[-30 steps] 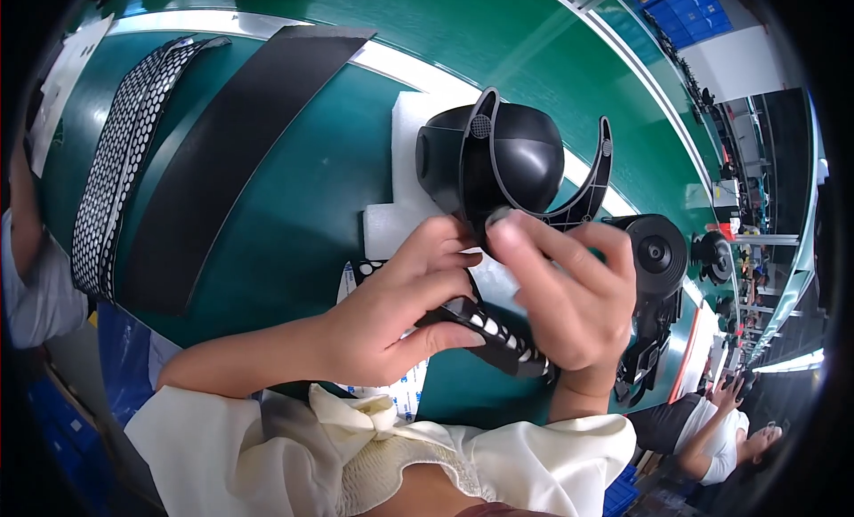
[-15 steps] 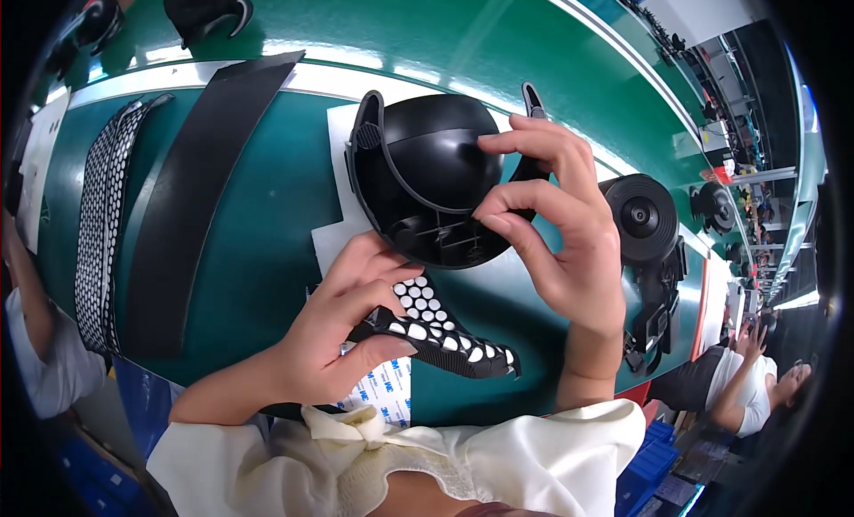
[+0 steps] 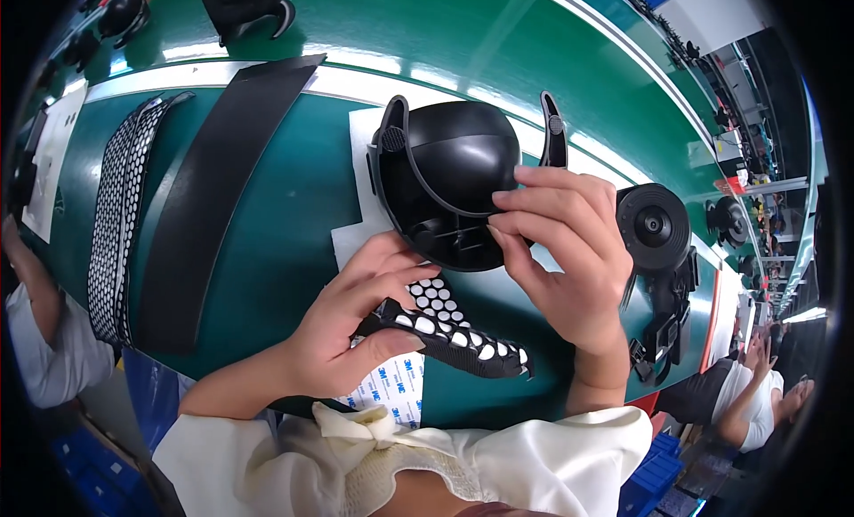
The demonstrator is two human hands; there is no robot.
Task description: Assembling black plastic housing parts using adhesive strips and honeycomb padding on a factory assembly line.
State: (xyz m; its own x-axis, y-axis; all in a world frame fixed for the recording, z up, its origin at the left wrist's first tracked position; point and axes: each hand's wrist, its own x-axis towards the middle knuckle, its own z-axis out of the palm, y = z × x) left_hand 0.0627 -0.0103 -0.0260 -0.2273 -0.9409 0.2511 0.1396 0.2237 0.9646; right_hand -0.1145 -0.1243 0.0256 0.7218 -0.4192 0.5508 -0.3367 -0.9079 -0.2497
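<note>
A glossy black rounded plastic shell (image 3: 467,148) with two upright curved arms is in front of me, its ribbed hollow underside toward me. My right hand (image 3: 574,255) is closed at its lower right edge, thumb and fingertips together. Whether a small piece is between them is hidden. My left hand (image 3: 342,326) pinches a black ribbed strip with white round dots (image 3: 471,346) between thumb and fingers. Its upper fingers reach the shell's lower left edge. A dotted sheet (image 3: 436,296) shows behind the strip.
A long dotted strip (image 3: 111,224) and a broad black strip (image 3: 218,192) lie left. White printed backing paper (image 3: 396,388) is near me. A black round part (image 3: 654,224) stands right, a similar black shell (image 3: 245,10) far left. Other people are at both sides.
My right fingers have drawn closer together against the shell, the raised finger coming down. The whole scene has shifted slightly right in view. My left hand keeps hold of the dotted strip.
</note>
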